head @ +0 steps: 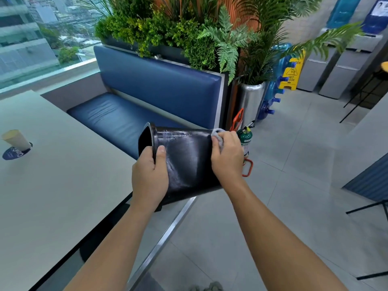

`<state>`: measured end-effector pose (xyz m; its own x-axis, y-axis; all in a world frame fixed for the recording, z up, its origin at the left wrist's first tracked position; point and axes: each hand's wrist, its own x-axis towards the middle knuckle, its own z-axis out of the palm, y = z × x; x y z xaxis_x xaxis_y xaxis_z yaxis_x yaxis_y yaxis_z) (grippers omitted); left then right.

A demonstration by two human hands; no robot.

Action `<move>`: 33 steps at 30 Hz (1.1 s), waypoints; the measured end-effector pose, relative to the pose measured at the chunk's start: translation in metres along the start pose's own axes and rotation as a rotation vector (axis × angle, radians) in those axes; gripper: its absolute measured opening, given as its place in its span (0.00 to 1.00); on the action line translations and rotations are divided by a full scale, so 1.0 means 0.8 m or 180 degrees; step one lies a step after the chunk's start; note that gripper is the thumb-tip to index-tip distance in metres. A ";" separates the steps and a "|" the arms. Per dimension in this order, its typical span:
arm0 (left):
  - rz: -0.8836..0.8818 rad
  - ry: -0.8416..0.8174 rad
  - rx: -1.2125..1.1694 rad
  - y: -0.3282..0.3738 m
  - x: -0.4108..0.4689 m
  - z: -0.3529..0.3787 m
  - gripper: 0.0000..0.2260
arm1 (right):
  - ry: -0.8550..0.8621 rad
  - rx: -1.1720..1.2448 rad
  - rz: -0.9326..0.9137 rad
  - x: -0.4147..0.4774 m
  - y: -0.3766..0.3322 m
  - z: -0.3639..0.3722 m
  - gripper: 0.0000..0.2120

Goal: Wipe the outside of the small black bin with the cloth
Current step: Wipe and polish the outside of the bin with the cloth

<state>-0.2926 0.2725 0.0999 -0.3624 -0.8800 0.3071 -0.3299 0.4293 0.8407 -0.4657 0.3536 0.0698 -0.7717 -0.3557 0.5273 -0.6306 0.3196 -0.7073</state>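
The small black bin (186,156) is held on its side in mid-air, its open mouth facing left and its base to the right. Pale wipe streaks show on its side wall. My left hand (150,175) grips the rim, thumb on the outside wall and fingers hidden inside the mouth. My right hand (226,156) holds a grey cloth (217,134) and presses it against the bin near the base end. Most of the cloth is hidden under my fingers.
A grey table (52,185) with a paper cone on a blue holder (15,143) lies to the left. A blue bench (130,108) and planter (168,28) stand behind the bin. A green extinguisher (245,139), a steel pot (251,97) and a yellow floor sign (290,74) stand to the right.
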 end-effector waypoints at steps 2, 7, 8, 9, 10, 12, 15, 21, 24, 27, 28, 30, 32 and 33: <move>0.0101 -0.0062 0.0042 0.000 -0.005 0.004 0.19 | 0.0000 0.0044 0.0021 -0.018 -0.017 0.004 0.04; 0.0175 -0.0274 0.0150 -0.007 -0.014 0.016 0.15 | -0.0478 0.0078 -0.0769 -0.039 -0.098 0.025 0.08; 0.0146 -0.0241 0.0140 -0.008 -0.014 0.014 0.14 | -0.0453 -0.0001 -0.0794 -0.030 -0.096 0.026 0.09; 0.0127 -0.0205 0.0144 -0.008 -0.014 0.011 0.14 | -0.0376 -0.0090 -0.0760 -0.021 -0.087 0.025 0.09; 0.0131 -0.0185 0.0138 -0.009 -0.016 0.009 0.14 | -0.0288 -0.0197 -0.0656 -0.013 -0.073 0.022 0.08; 0.0234 -0.0238 0.0065 -0.008 -0.021 0.006 0.15 | -0.0180 -0.0402 -0.0318 -0.002 -0.044 0.015 0.09; 0.0460 -0.0412 0.0217 -0.010 -0.024 0.009 0.14 | -0.0248 -0.0392 -0.0237 -0.009 -0.047 0.017 0.11; 0.0257 -0.0374 0.0153 -0.023 -0.020 0.009 0.08 | -0.0782 -0.0031 -0.0477 -0.027 -0.120 0.040 0.14; 0.0446 -0.0182 0.0116 -0.022 -0.024 -0.003 0.11 | -0.0560 -0.0321 -0.0573 -0.016 -0.091 0.037 0.13; 0.0467 -0.0075 -0.0075 -0.022 -0.028 -0.018 0.14 | -0.0317 -0.0586 -0.0287 0.000 -0.038 0.030 0.15; 0.0455 -0.0095 -0.0103 -0.022 -0.028 -0.022 0.14 | -0.0293 -0.0654 -0.0165 0.005 -0.019 0.027 0.17; 0.0434 -0.0140 -0.0104 -0.023 -0.026 -0.031 0.13 | -0.0314 -0.0768 0.0106 0.013 0.014 0.019 0.18; 0.0347 -0.0163 -0.0062 -0.026 -0.023 -0.037 0.13 | -0.0405 -0.0872 0.0317 0.016 0.028 0.015 0.16; 0.0297 -0.0169 -0.0059 -0.026 -0.021 -0.039 0.13 | -0.0417 -0.0859 0.0356 0.016 0.029 0.015 0.14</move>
<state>-0.2526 0.2721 0.0910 -0.4366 -0.8242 0.3607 -0.2765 0.5045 0.8179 -0.4895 0.3458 0.0544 -0.8313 -0.4096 0.3757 -0.5551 0.5784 -0.5977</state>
